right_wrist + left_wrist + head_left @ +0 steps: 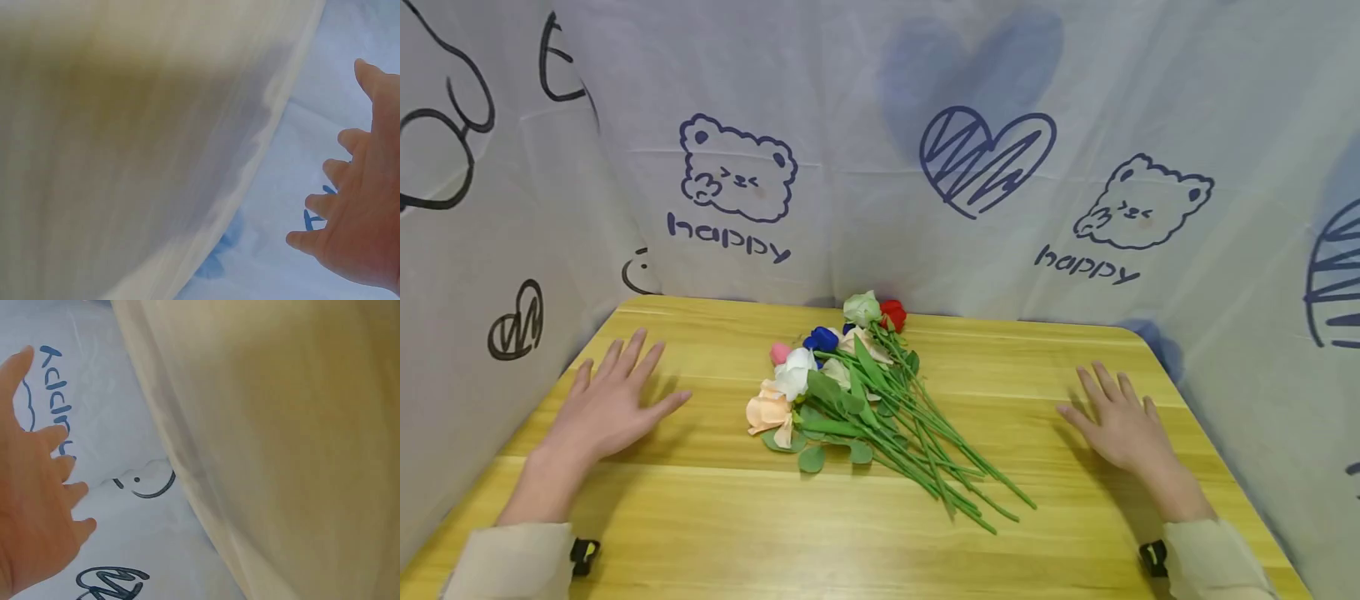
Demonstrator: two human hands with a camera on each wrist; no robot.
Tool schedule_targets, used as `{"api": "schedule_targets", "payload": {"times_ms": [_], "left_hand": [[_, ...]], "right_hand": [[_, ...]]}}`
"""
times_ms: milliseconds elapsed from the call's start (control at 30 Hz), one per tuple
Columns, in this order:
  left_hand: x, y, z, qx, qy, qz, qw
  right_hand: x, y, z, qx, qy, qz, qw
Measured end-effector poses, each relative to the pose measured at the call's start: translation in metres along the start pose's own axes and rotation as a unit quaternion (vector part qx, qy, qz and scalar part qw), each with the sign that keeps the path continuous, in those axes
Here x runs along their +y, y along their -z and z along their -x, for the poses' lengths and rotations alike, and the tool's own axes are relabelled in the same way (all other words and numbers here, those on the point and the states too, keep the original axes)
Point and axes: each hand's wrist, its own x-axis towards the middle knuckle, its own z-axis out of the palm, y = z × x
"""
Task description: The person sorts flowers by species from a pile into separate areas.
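A loose bunch of flowers [880,400] lies across the middle of the table, blooms toward the back left and green stems [955,467] toward the front right. Among the blooms are a red rose [892,315], a pale green one [862,308], a blue one [822,338], a white one [795,373] and a peach one [770,410]. To the left of the bunch, my left hand [610,404] is spread with nothing in it. My right hand [1120,425] is likewise spread and holds nothing, right of the stems. Both wrist views show extended fingers, apart from the flowers.
The wooden table [715,533] has its back edge against a white cloth [850,167] printed with bears, hearts and lettering. Cloth also hangs along the left and right sides. A small black device [584,556] sits at the left wrist, another [1153,558] at the right.
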Motion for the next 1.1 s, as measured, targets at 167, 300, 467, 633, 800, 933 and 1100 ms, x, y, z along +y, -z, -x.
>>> {"api": "schedule_targets", "payload": {"times_ms": [167,300,467,633,800,933,1100], "left_hand": [[0.014,0.007,-0.002,0.034,-0.030,-0.004,0.9990],[0.033,0.016,-0.005,0.050,-0.052,-0.013,0.9973],[0.065,0.023,-0.013,0.065,-0.098,-0.024,0.9927],[0.101,0.020,-0.028,0.067,-0.154,-0.037,0.9852],[0.137,0.007,-0.041,0.063,-0.220,-0.054,0.9719],[0.163,-0.008,-0.050,0.046,-0.268,-0.071,0.9598],[0.187,-0.028,-0.057,0.045,-0.337,-0.105,0.9346]], "right_hand": [[-0.005,0.000,-0.002,0.019,0.027,-0.011,0.999],[-0.014,0.003,-0.007,0.033,0.059,-0.055,0.996],[-0.037,0.006,-0.015,0.027,0.096,-0.120,0.988],[-0.065,0.003,-0.025,0.032,0.136,-0.139,0.980],[-0.092,-0.008,-0.035,0.017,0.172,-0.145,0.974],[-0.111,-0.017,-0.039,-0.012,0.194,-0.147,0.970],[-0.128,-0.026,-0.043,-0.061,0.229,-0.137,0.962]]}}
